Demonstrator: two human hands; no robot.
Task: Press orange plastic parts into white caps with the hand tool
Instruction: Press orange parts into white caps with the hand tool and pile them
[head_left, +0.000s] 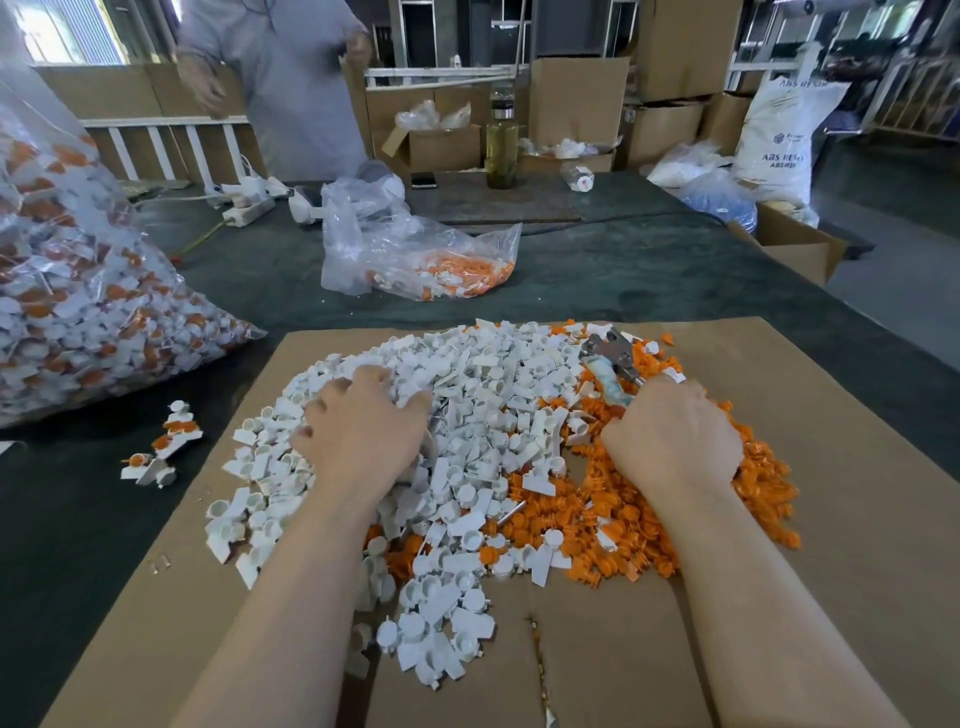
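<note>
A heap of white caps (467, 395) covers the middle of a cardboard sheet (831, 519). To its right lies a heap of orange plastic parts (623, 525). My left hand (363, 431) rests on the white caps with its fingers curled down into the heap; what they hold is hidden. My right hand (675, 436) sits on the orange parts and grips the handle of the metal hand tool (610, 358), whose head points away from me over the heap.
A big clear bag of assembled caps (78, 291) fills the left. A few finished pieces (163, 447) lie beside the cardboard. A smaller bag (415, 254), a bottle (501, 140), a power strip (249, 208) and a standing person (280, 78) are beyond, with boxes behind.
</note>
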